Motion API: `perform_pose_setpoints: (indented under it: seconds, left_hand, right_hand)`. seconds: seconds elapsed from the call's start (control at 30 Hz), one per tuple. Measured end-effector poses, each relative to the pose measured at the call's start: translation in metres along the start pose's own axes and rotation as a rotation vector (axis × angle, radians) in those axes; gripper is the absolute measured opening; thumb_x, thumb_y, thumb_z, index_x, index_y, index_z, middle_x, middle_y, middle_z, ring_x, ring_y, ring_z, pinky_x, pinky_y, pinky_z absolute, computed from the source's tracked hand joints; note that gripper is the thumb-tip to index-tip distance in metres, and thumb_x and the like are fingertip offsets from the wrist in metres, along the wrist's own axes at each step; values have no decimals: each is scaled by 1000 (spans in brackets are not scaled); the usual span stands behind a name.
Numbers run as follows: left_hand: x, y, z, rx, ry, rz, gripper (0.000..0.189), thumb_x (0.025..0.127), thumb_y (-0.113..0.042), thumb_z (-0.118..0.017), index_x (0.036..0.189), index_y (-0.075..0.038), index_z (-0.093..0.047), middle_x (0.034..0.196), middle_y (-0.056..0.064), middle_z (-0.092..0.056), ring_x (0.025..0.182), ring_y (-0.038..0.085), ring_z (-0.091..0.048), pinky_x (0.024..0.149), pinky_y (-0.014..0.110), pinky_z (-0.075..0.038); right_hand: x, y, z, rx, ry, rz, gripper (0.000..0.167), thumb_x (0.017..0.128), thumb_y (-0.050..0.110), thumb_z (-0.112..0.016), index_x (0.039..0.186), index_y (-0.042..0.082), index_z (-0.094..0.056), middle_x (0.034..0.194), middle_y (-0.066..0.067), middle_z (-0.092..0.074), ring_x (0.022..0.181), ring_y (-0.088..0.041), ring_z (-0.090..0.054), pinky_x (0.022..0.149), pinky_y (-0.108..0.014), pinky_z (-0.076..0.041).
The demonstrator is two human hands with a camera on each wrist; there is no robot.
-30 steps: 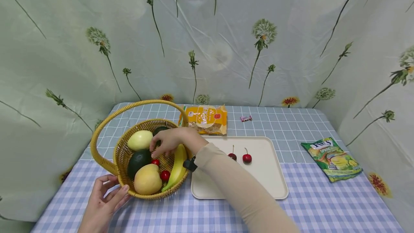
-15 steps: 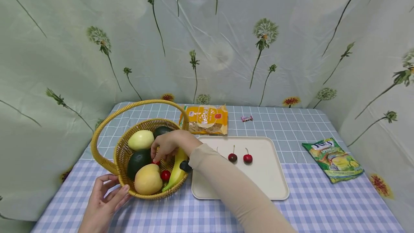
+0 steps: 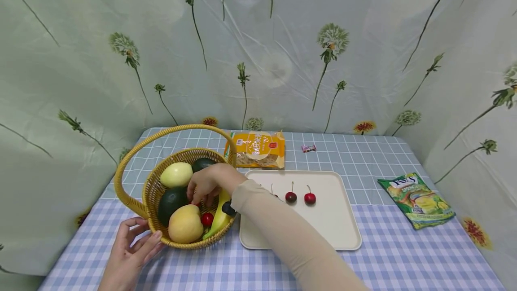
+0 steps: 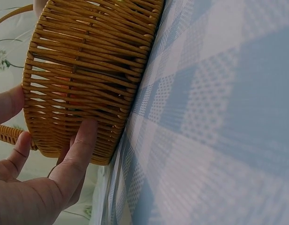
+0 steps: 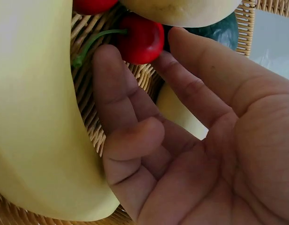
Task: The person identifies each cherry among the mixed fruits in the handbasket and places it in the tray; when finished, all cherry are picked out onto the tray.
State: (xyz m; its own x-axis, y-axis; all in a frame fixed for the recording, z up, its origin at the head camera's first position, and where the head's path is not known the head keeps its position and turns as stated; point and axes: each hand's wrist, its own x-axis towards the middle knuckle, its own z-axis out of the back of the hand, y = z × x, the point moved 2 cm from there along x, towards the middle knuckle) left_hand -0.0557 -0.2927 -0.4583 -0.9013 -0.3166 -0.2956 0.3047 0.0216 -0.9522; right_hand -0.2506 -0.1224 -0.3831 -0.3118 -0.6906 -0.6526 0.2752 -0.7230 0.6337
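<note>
The right hand [image 3: 207, 185] reaches down inside the basket [image 3: 194, 246], fingers curved about a cherry [image 5: 139, 40]; whether its grip pinches the fruit cannot be told. That cherry lies close to a yellow fruit [image 3: 186, 223], with another cherry [image 3: 207, 219] nearby beside a banana [image 3: 220, 219]. The left hand [image 3: 131, 246] has a loose, spread grip, touching the basket's outer wall. On the tabletop [image 3: 404, 255], right of the basket, a tray [image 3: 323, 232] carries stemmed cherries [image 3: 291, 197], partly covered by the sleeve [image 3: 291, 241].
</note>
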Motion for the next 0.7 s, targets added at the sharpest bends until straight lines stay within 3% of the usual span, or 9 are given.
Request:
perform_pose_setpoints:
  seconds: [0.1,0.23,0.4,0.53,0.63,0.7]
  left_hand:
    - [0,1,0,2,-2,11,46,104,-14,-74,128,-29,-38,146,8,-37,100,-1,-66,83,24,-65]
    - [0,2,1,1,-1,3,46,103,-15,-75,128,-29,-39,145,8,-36,100,-1,-67,83,25,-65]
    - [0,2,1,-1,-2,-14,45,104,-14,-73,129,-27,-38,143,8,-38,100,-1,-67,82,25,-65]
    - [0,2,0,-8,1,-19,45,105,-12,-72,130,-26,-38,142,8,-38,100,-1,-66,82,24,-65]
    - [0,1,0,-6,2,-9,45,105,-13,-72,129,-28,-38,143,7,-38,101,-1,-66,82,24,-65]
    - [0,0,-1,-5,-1,-3,45,105,-14,-73,129,-28,-38,143,7,-38,101,-2,-66,83,24,-65]
  right_hand:
    - [1,2,0,20,11,-21,26,107,14,-67,133,10,-67,111,-8,-73,107,-27,-78,69,-23,-55]
    - [4,3,0,99,35,-35,22,107,10,-66,129,8,-66,101,-9,-72,92,-28,-76,70,-26,-60]
    - [8,2,-2,146,58,-20,20,108,8,-63,127,9,-66,89,-7,-70,83,-27,-74,66,-26,-58]
    - [10,1,-2,131,46,-6,19,108,9,-65,127,10,-67,87,-5,-70,90,-30,-76,86,-34,-65]
    - [10,1,-2,130,37,1,19,107,9,-65,126,9,-68,88,-5,-70,98,-32,-76,103,-42,-63]
    - [10,1,-2,136,34,0,17,107,9,-66,124,8,-68,91,-5,-69,100,-32,-76,107,-44,-61]
